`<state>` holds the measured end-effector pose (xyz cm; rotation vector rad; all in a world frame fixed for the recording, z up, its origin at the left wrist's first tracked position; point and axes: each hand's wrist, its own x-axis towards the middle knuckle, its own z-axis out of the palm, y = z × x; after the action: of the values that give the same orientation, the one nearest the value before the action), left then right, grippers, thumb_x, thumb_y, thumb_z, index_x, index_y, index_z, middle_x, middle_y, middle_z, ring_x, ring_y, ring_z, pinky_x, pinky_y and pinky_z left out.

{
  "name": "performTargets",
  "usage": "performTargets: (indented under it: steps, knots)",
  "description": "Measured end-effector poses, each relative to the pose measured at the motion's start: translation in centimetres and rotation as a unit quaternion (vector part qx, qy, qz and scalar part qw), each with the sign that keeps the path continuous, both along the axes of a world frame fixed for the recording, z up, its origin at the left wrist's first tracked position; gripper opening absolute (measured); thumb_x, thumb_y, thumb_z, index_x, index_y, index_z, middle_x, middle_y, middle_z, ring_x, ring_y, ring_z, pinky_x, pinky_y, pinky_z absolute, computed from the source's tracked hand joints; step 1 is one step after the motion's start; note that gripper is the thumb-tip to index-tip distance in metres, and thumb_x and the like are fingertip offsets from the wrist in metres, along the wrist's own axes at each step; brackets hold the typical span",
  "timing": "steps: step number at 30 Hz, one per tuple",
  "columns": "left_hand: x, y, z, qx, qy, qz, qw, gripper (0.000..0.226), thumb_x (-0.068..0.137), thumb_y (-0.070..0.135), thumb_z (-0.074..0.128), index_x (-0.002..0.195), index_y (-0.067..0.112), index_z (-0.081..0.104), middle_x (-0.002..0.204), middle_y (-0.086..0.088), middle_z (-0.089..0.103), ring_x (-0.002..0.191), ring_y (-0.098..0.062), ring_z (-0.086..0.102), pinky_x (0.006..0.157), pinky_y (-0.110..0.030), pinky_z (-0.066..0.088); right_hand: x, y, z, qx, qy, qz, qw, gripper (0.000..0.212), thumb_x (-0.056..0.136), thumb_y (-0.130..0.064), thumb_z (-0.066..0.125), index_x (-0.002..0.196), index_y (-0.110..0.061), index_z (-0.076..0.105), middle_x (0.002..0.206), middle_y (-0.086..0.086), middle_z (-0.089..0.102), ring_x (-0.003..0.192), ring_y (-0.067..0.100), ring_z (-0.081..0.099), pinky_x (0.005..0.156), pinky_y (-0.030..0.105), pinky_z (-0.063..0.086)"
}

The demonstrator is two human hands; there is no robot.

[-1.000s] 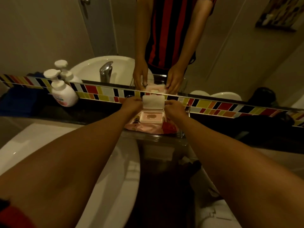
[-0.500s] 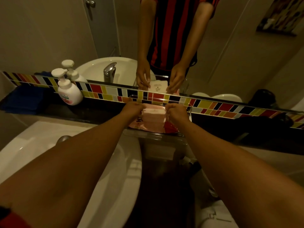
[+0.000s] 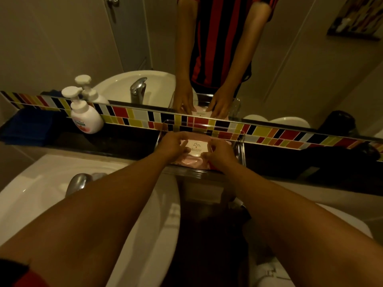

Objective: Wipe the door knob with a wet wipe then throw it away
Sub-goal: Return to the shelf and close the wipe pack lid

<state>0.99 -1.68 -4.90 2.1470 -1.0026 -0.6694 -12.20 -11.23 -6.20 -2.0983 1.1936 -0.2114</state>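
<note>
Pressing on the white lid of the pink wet wipe pack (image 3: pixel 195 157) from both sides are the left hand (image 3: pixel 173 145) and the right hand (image 3: pixel 219 153), fingers curled and closed against the pack, the lid lying shut between them. No loose wipe is showing in either hand. Surrounding the grip is a clear tray (image 3: pixel 240 150) on the dark counter (image 3: pixel 124 141), the pack sitting inside it. Just beyond the hands, a band of coloured tiles (image 3: pixel 269 131) is running under the mirror (image 3: pixel 62 48), which is reflecting both hands and a red-and-black striped shirt. Well to the left of the grip, a pump soap bottle (image 3: pixel 84 112) is standing upright on the counter. Nearer than the grip, under the left forearm, a white basin (image 3: pixel 37 183) and its metal tap (image 3: pixel 77 182) are lying. Far beyond the grip, reflected at the top, a door knob (image 3: pixel 113 1) is showing.
</note>
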Motion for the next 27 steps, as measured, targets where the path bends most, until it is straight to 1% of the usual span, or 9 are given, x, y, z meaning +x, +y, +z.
performTargets:
  steps: [3, 8, 10, 13, 15, 18, 22, 24, 27]
  knots:
    - [0.3, -0.2, -0.5, 0.002, -0.025, -0.011, 1.0, 0.017, 0.092, 0.013, 0.062, 0.108, 0.014, 0.059, 0.112, -0.003, 0.055, 0.067, 0.003, 0.053, 0.039, -0.006, 0.04, 0.0, -0.2, -0.1, -0.016, 0.019, 0.032, 0.999, 0.031, 0.085, -0.015, 0.071, 0.112, -0.006, 0.059, 0.137, 0.006, 0.049, 0.125, 0.027, 0.05, 0.076, 0.016, 0.043]
    - [0.4, -1.0, -0.9, 0.011, -0.002, 0.024, 1.0, 0.039, 0.091, 0.012, 0.064, 0.127, 0.008, 0.05, 0.101, 0.005, 0.053, 0.06, 0.007, 0.047, 0.036, -0.006, 0.038, 0.4, -1.0, -0.1, -0.006, 0.018, 0.052, 0.998, 0.045, 0.085, -0.012, 0.071, 0.128, -0.008, 0.055, 0.141, 0.008, 0.045, 0.131, 0.029, 0.046, 0.1, 0.036, 0.049]
    - [0.4, -1.2, -0.9, 0.018, 0.004, 0.035, 0.999, 0.047, 0.087, 0.01, 0.068, 0.13, 0.008, 0.048, 0.115, -0.003, 0.057, 0.069, 0.002, 0.054, 0.044, -0.008, 0.037, 0.5, -1.2, -0.3, 0.02, -0.001, 0.039, 0.999, 0.051, 0.084, -0.01, 0.072, 0.132, -0.01, 0.053, 0.14, 0.007, 0.047, 0.131, 0.029, 0.047, 0.101, 0.038, 0.048]
    - [0.2, -1.2, -1.0, 0.014, 0.007, 0.045, 0.999, 0.05, 0.086, 0.006, 0.069, 0.13, 0.006, 0.045, 0.128, -0.01, 0.056, 0.103, -0.019, 0.063, 0.048, -0.012, 0.039, 0.5, -1.1, -0.2, 0.023, -0.012, 0.034, 0.999, 0.049, 0.085, -0.005, 0.07, 0.13, -0.01, 0.052, 0.138, 0.007, 0.05, 0.13, 0.029, 0.048, 0.099, 0.037, 0.048]
    - [0.1, -1.2, -1.1, 0.002, 0.021, 0.062, 0.998, 0.047, 0.088, 0.005, 0.066, 0.129, 0.006, 0.045, 0.128, -0.01, 0.056, 0.102, -0.018, 0.063, 0.045, -0.011, 0.042, 0.6, -1.1, -0.2, 0.004, 0.003, 0.043, 0.999, 0.047, 0.085, -0.006, 0.07, 0.129, -0.01, 0.052, 0.137, 0.008, 0.05, 0.13, 0.03, 0.048, 0.101, 0.039, 0.049]
    - [0.1, -1.3, -1.2, 0.003, 0.013, 0.056, 0.998, 0.049, 0.085, 0.004, 0.069, 0.128, 0.007, 0.045, 0.129, -0.01, 0.056, 0.117, -0.025, 0.059, 0.058, -0.012, 0.043, 0.7, -1.0, -0.1, -0.027, 0.039, 0.06, 0.997, 0.047, 0.085, -0.011, 0.07, 0.129, -0.012, 0.053, 0.136, 0.009, 0.052, 0.128, 0.03, 0.05, 0.102, 0.041, 0.049]
    - [0.2, -0.5, -0.4, 0.02, -0.036, -0.007, 0.999, 0.035, 0.092, 0.009, 0.06, 0.126, 0.009, 0.052, 0.126, -0.007, 0.058, 0.093, -0.008, 0.062, 0.053, -0.01, 0.043, 0.6, -0.9, 0.9, -0.075, 0.107, 0.115, 0.985, 0.032, 0.09, -0.021, 0.065, 0.119, -0.011, 0.059, 0.126, 0.009, 0.059, 0.113, 0.024, 0.058, 0.096, 0.038, 0.052]
    - [0.0, 0.2, 0.7, 0.017, -0.077, -0.028, 0.997, 0.032, 0.095, 0.01, 0.056, 0.127, 0.012, 0.056, 0.119, -0.005, 0.058, 0.101, -0.015, 0.063, 0.066, -0.021, 0.054, 0.2, -0.5, 1.9, -0.066, 0.11, 0.117, 0.985, 0.029, 0.092, -0.023, 0.062, 0.119, -0.011, 0.06, 0.122, 0.01, 0.062, 0.104, 0.021, 0.061, 0.088, 0.034, 0.054]
    - [0.0, 1.5, 3.0, 0.045, -0.169, -0.039, 0.984, 0.024, 0.096, 0.016, 0.056, 0.118, 0.011, 0.065, 0.112, -0.009, 0.064, 0.106, -0.024, 0.063, 0.087, -0.037, 0.054, -0.7, 0.3, 3.9, -0.092, 0.106, 0.124, 0.982, 0.045, 0.093, -0.026, 0.061, 0.135, -0.013, 0.051, 0.135, 0.009, 0.054, 0.118, 0.025, 0.055, 0.092, 0.033, 0.048]
